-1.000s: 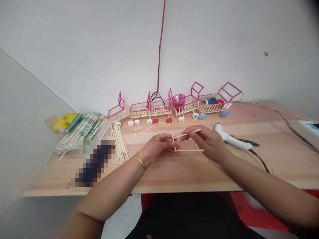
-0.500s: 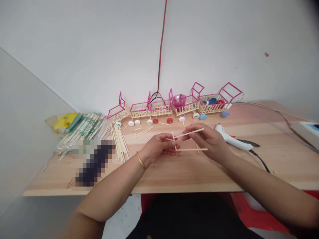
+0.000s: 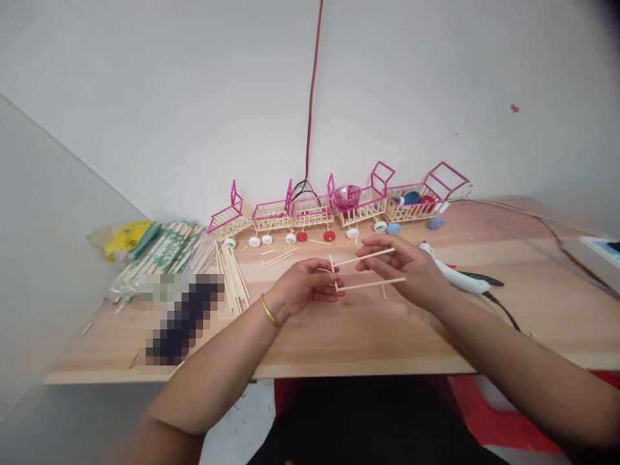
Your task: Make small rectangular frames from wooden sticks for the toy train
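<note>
A three-sided frame of thin wooden sticks (image 3: 371,284) is held above the table, its two long sticks pointing right from a short crosspiece. My left hand (image 3: 312,283) pinches that crosspiece between thumb and fingers. Around the far stick, my right hand (image 3: 404,268) has loosely bent fingers, thumb and fingertips apart; the stick crosses in front of them, and I cannot tell if they touch it. Another short stick (image 3: 383,292) lies on the table beneath the frame. Close to my right hand lies a white glue gun (image 3: 460,276), partly hidden by it.
Along the wall stand several stick-built carts (image 3: 271,213) with pink rims and bottle-cap wheels. A pink bowl (image 3: 347,197) sits in one. Loose sticks (image 3: 233,278) and bagged chopsticks (image 3: 162,248) lie left, by a pixelated dark item (image 3: 184,323). Cables (image 3: 533,210) cross the right side.
The frame has shifted slightly left in my left hand. Its near stick now slants up to the right, closer to parallel with the far one. My right hand stays beside the sticks.
</note>
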`<action>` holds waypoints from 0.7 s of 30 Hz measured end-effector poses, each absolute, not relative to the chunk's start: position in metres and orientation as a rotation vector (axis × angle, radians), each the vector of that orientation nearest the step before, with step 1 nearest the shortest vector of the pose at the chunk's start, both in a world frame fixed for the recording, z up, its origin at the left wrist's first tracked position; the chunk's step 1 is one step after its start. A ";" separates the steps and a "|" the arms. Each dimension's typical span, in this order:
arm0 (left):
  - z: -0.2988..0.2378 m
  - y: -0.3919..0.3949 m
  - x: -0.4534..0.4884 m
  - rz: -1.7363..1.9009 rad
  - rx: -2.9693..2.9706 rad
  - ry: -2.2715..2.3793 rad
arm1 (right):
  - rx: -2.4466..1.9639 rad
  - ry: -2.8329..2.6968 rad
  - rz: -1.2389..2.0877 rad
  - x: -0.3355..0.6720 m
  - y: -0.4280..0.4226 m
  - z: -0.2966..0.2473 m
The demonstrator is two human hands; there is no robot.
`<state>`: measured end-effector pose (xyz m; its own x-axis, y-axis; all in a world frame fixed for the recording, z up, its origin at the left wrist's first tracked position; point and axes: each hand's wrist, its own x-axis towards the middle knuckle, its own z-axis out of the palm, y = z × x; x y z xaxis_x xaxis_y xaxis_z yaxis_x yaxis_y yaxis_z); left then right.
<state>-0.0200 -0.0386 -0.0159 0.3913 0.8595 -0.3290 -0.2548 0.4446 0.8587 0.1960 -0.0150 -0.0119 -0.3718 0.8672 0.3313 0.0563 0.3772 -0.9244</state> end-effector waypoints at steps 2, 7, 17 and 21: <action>-0.013 -0.036 -0.025 0.800 0.824 0.913 | -0.848 -1.757 1.173 0.200 -0.011 -0.010; -0.011 -0.029 -0.037 0.722 0.855 0.992 | -0.873 -1.814 1.285 0.206 -0.001 -0.011; -0.020 -0.024 -0.038 0.634 0.959 1.218 | -0.889 -2.009 1.091 0.207 0.004 -0.019; -0.015 -0.028 -0.035 0.618 1.143 1.372 | -0.932 -2.164 0.843 0.207 0.003 -0.017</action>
<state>-0.0351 -0.0277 -0.0149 0.1671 0.8872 -0.4301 0.2663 0.3794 0.8861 0.2075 0.0033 -0.0173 -0.5522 0.7817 0.2898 0.3795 0.5452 -0.7475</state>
